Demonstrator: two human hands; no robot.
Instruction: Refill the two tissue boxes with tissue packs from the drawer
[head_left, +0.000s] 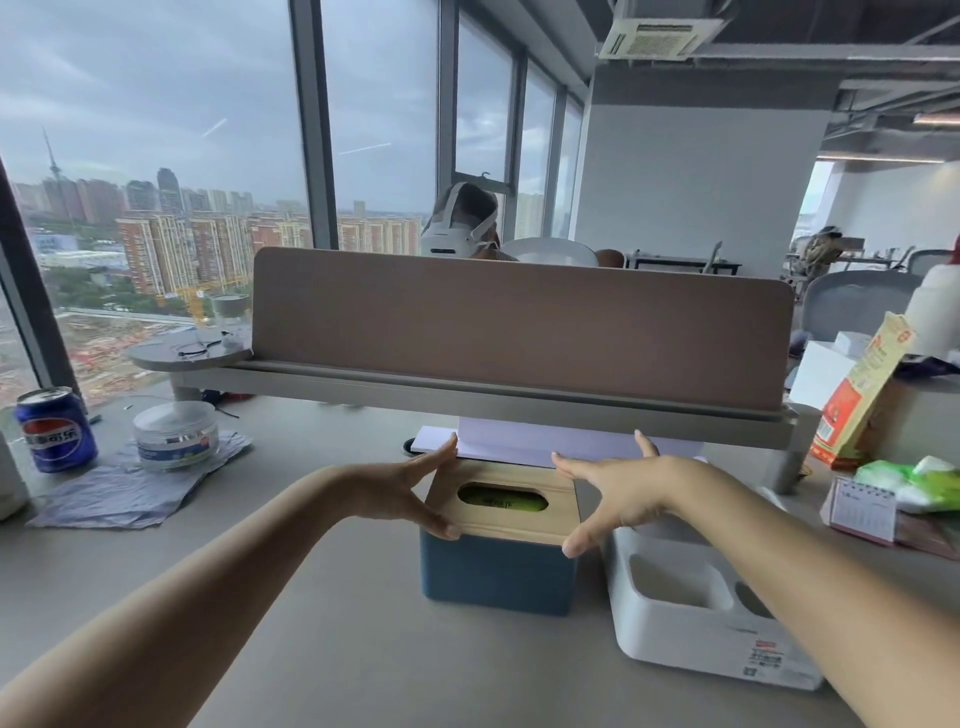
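Blue tissue box (500, 569) sits flanked by spread, empty hands, left (410, 486) and right (615, 491); white box (696, 631) just beside.

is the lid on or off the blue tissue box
On. The wooden lid sits flat on the blue tissue box, with green showing through its oval slot. Both hands flank it.

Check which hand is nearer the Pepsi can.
Left. The left hand is at the blue box's left side, toward the Pepsi can; the right hand is beyond the box.
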